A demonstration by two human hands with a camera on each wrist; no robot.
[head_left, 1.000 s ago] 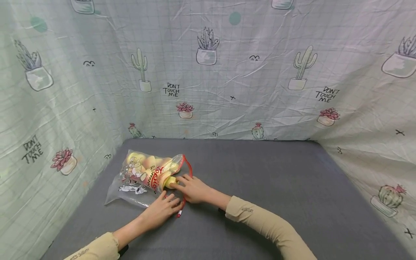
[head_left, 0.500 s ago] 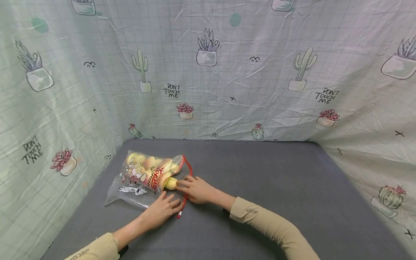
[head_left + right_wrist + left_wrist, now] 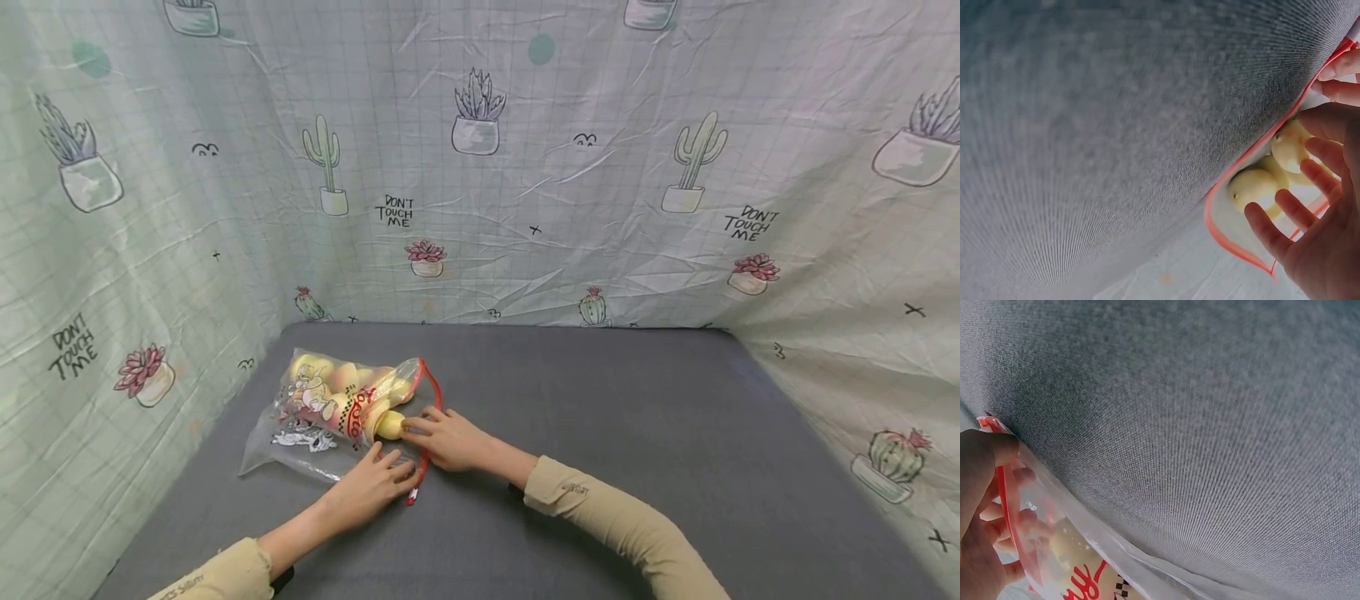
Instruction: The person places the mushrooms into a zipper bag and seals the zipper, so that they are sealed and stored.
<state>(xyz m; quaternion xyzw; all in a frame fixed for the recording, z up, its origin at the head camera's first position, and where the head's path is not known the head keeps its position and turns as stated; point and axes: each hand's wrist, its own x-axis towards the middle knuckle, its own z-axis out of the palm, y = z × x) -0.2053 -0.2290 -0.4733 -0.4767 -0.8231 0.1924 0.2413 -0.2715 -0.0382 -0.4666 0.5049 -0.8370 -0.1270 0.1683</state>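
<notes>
A clear plastic bag (image 3: 266, 442) with red printing lies on its side at the left of the grey table, its red-edged opening facing right. Pale yellow round fruits (image 3: 313, 367) fill it; their exact kind is unclear. My left hand (image 3: 375, 483) holds the near edge of the opening, thumb outside and fingers within, as the left wrist view shows. At the mouth sits one yellow fruit (image 3: 390, 425). My right hand (image 3: 450, 442) is at the opening, fingertips at that fruit. In the right wrist view its fingers are spread before the fruits (image 3: 1252, 189).
The grey table (image 3: 600, 433) extends to the right of the bag. A pale curtain (image 3: 525, 183) printed with cactus plants hangs along the back and both sides.
The right hand first drew back slightly from the fruit at the mouth, then shifted a little left again. The left hand and the bag have stayed nearly still.
</notes>
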